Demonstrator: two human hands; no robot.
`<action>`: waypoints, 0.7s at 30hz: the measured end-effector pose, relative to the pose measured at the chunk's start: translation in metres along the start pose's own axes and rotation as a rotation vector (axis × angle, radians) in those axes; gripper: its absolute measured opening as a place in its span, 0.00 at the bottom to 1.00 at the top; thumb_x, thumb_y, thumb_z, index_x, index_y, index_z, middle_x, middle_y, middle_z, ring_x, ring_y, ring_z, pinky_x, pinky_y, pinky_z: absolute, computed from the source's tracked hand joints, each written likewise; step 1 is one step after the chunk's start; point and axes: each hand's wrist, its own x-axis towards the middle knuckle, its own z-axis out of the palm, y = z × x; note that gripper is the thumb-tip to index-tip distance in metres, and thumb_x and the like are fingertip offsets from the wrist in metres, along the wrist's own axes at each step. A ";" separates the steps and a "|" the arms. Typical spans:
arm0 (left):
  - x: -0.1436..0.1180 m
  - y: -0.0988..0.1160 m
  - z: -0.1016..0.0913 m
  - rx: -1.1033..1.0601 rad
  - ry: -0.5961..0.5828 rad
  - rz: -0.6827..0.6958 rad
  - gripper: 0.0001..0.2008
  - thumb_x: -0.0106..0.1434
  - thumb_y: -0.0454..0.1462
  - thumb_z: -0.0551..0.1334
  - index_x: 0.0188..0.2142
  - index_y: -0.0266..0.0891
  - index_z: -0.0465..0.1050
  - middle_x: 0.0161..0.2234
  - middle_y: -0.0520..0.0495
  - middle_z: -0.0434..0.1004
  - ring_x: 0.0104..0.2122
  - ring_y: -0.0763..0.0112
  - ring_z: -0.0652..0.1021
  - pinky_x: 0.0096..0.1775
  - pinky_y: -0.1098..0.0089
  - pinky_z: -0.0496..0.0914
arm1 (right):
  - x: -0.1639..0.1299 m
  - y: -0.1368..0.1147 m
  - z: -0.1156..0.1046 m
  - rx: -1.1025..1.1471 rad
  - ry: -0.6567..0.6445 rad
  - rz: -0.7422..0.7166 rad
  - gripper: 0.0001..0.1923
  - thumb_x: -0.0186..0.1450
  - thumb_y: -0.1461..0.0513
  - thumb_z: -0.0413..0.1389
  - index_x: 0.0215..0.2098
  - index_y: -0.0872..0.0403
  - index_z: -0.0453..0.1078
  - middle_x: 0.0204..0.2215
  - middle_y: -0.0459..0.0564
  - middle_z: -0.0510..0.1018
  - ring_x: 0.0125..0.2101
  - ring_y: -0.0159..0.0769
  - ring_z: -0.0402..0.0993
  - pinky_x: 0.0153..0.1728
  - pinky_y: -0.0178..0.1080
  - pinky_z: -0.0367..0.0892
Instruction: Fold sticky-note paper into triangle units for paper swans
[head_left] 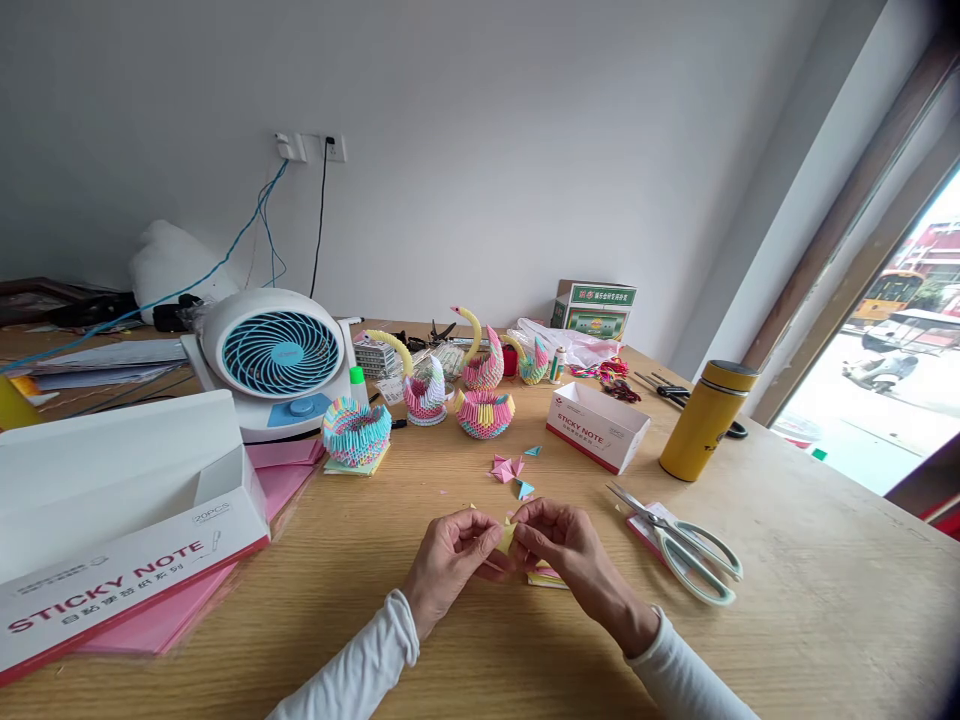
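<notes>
Between my two hands is a small piece of yellow paper (507, 540), partly hidden by the fingers. My left hand (455, 552) pinches its left side, and my right hand (562, 548) pinches the right. Under my right hand lies a small stack of yellow and pink paper (547, 578). Just beyond the fingers are folded pink paper pieces (506, 468) and a blue folded piece (523, 489). Scissors (686, 545) with pale handles rest to the right, their blades over a pink paper pad (651, 525).
Paper swans (484, 372) and a round folded-paper bowl (356, 432) stand farther back. A white fan (277, 360) and a large open sticky note box (135, 530) occupy the left. On the right are a smaller sticky note box (596, 428) and a yellow flask (707, 420).
</notes>
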 end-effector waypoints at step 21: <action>-0.003 -0.007 0.002 0.248 0.004 0.092 0.12 0.60 0.45 0.62 0.30 0.37 0.72 0.26 0.49 0.76 0.23 0.66 0.80 0.22 0.73 0.72 | -0.003 0.003 -0.007 -0.268 -0.055 -0.004 0.14 0.65 0.53 0.53 0.32 0.55 0.70 0.22 0.48 0.77 0.23 0.36 0.75 0.26 0.37 0.70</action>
